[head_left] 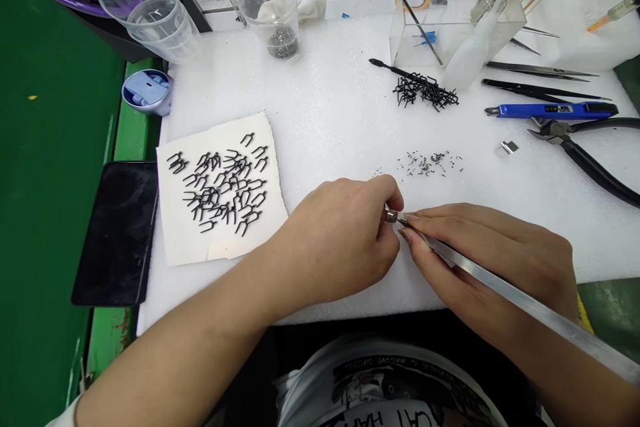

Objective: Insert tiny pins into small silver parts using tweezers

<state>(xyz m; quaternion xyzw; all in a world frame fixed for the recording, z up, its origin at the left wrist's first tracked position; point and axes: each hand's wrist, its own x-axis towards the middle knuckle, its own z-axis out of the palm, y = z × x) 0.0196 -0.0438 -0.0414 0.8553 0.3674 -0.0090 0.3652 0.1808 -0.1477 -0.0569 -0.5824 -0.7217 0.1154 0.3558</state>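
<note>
My left hand (345, 233) is closed, pinching a small shiny metal piece (391, 216) between thumb and forefinger. Long silver tweezers (493, 283) lie in my closed right hand (505, 253), slanting down to the right. Their dark tip meets the metal piece or comes very near it; I cannot tell which. Just beyond my hands, tiny dark bits (433, 163) are scattered over the white foam sheet (325, 113). To the left, many black forked pieces (225, 187) rest on a cream paper square (187, 250).
A heap of black bent pieces (425, 92) lies at the back. On the right are a blue knife (555, 111), cutting pliers (575, 147) and a small metal clip (509, 147). Plastic cups (160, 20), a squeeze bottle (470, 53) and a clear box (407, 37) stand behind. A black phone (117, 233) lies left.
</note>
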